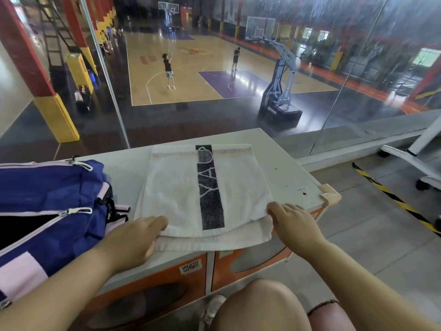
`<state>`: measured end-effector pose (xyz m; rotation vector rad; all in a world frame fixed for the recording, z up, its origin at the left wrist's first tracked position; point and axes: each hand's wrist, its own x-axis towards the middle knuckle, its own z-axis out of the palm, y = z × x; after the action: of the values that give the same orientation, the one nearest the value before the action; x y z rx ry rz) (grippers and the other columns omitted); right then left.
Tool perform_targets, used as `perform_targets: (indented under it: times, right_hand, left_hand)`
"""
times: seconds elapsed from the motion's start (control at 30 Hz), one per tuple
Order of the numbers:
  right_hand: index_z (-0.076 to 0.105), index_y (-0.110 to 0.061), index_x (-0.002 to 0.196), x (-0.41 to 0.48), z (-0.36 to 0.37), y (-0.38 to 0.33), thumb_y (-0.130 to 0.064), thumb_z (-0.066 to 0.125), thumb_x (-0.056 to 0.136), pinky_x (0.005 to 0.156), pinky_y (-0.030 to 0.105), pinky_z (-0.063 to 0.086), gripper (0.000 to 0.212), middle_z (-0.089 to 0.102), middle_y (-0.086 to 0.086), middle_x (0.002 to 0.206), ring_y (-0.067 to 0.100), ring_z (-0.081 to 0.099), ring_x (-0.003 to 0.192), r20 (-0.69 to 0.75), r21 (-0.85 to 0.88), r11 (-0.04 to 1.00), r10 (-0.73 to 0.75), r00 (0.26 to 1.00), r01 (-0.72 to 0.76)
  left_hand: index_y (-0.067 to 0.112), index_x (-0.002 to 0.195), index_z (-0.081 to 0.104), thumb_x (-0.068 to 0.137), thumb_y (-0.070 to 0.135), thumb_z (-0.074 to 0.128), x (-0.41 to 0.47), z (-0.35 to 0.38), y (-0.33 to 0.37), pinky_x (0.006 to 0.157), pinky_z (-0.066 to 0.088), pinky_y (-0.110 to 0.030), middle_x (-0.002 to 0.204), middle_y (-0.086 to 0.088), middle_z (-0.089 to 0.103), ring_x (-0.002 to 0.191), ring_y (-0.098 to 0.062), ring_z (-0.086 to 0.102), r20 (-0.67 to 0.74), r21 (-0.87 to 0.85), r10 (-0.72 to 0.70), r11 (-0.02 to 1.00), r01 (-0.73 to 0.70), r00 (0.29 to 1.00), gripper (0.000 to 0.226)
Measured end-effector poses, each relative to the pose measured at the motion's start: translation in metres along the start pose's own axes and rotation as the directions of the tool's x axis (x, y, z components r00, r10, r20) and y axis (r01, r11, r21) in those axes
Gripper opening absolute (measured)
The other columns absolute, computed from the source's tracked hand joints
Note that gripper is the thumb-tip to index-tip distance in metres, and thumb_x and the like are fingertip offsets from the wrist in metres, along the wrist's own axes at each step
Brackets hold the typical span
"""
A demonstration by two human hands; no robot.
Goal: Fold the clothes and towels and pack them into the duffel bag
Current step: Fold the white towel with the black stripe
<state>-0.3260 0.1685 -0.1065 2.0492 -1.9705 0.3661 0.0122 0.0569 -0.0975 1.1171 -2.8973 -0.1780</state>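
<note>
— How many things lie on the cabinet top?

— Two. One white towel with a single dark lettered stripe down it, folded so that an upper layer sits over a lower one showing along the near edge. And one blue duffel bag with pale pink trim, just left of the towel, its near zip open onto a dark inside. Two zip pulls show on it.

— And the hands?

— Two, both bare. The left hand lies at the towel's near left corner, fingers curled and pinching the edge of the upper layer. The right hand lies at the near right corner, fingertips pressed on the cloth; whether it pinches the edge cannot be told.

— The surface?

— A pale, scuffed top on an orange-fronted cabinet, one corner guard at its right corner.

— The room?

— Glass panes beyond it look down on a basketball court with two people on it and three hoops visible. A white chair base stands at right on grey tiles.
</note>
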Motion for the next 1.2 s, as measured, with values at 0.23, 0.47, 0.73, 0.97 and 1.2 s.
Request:
perform_targets:
  times: [0.23, 0.47, 0.73, 0.97, 1.2]
  right_hand:
    - [0.072, -0.023, 0.073, -0.006, -0.002, 0.005, 0.001, 0.083, 0.049, 0.058, 0.032, 0.054, 0.036, 0.073, -0.003, 0.093, 0.019, 0.069, 0.075, 0.055, -0.041, 0.960, -0.273, 0.960, 0.276]
    - [0.068, -0.019, 0.094, -0.022, 0.018, -0.005, -0.049, 0.081, 0.056, 0.064, 0.036, 0.054, 0.050, 0.067, -0.002, 0.103, 0.021, 0.065, 0.084, 0.093, -0.091, 0.977, -0.185, 0.978, 0.193]
    - [0.060, -0.010, 0.096, -0.026, 0.044, -0.018, -0.038, 0.083, 0.054, 0.067, 0.042, 0.047, 0.055, 0.063, 0.007, 0.100, 0.029, 0.061, 0.084, -0.055, -0.198, 0.977, -0.096, 0.994, 0.084]
    - [0.066, -0.012, 0.088, -0.031, 0.046, -0.008, -0.016, 0.061, 0.065, 0.067, 0.037, 0.045, 0.024, 0.068, 0.005, 0.097, 0.025, 0.064, 0.079, -0.175, -0.145, 0.976, -0.187, 0.967, 0.163]
    - [0.074, -0.019, 0.086, -0.031, 0.017, 0.001, -0.010, 0.082, 0.063, 0.069, 0.035, 0.056, 0.025, 0.071, -0.002, 0.098, 0.018, 0.070, 0.083, -0.003, 0.022, 0.990, -0.140, 0.990, 0.140]
  left_hand:
    - [0.024, 0.080, 0.052, 0.065, -0.002, 0.067, 0.001, 0.012, -0.032, 0.041, 0.044, -0.030, 0.083, 0.005, 0.054, 0.052, -0.017, 0.056, -0.049, 0.059, 0.142, 0.989, -0.139, 0.989, 0.033]
    - [0.022, 0.095, 0.065, 0.079, 0.041, 0.039, -0.007, 0.009, -0.039, 0.067, 0.056, -0.031, 0.102, 0.007, 0.058, 0.078, -0.013, 0.063, 0.059, 0.046, 0.169, 0.984, -0.172, 0.984, 0.036]
    - [0.023, 0.105, 0.063, 0.078, 0.052, 0.038, -0.012, 0.008, -0.035, 0.075, 0.053, -0.027, 0.112, 0.012, 0.053, 0.086, -0.008, 0.061, 0.051, 0.016, 0.152, 0.988, -0.152, 0.987, 0.047]
    - [0.020, 0.094, 0.063, 0.062, 0.008, 0.062, -0.016, 0.016, -0.033, 0.059, 0.055, -0.027, 0.104, 0.005, 0.059, 0.068, -0.014, 0.061, 0.007, 0.091, 0.155, 0.984, -0.155, 0.988, 0.035]
    - [0.021, 0.088, 0.068, 0.042, 0.017, 0.078, -0.023, 0.012, -0.030, 0.059, 0.051, -0.013, 0.099, 0.006, 0.064, 0.069, -0.006, 0.063, -0.038, 0.179, 0.186, 0.968, -0.176, 0.982, 0.047]
